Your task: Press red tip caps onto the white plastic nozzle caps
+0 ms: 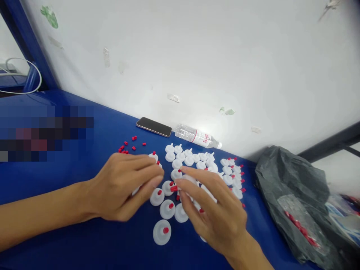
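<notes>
My right hand [216,206] pinches a small red cap [173,188] between thumb and fingertips, above a group of white round plastic lids with narrow spouts. My left hand [126,187] is at the left side of the group, thumb and fingers pressed together; what they hold, if anything, is hidden. Near me, several lids carry red caps on their spouts, such as the front white lid [159,237]. Farther back, white lids [170,156] show bare spouts. My hands cover part of the group.
Loose red caps [134,148] lie beyond my left hand on the blue table [92,240]. A phone [154,126] and a clear bottle [197,136] lie along the wall. More red-tipped lids [227,180] stand at right, beside a dark plastic bag [292,176] and a clear bag of red pieces [302,227].
</notes>
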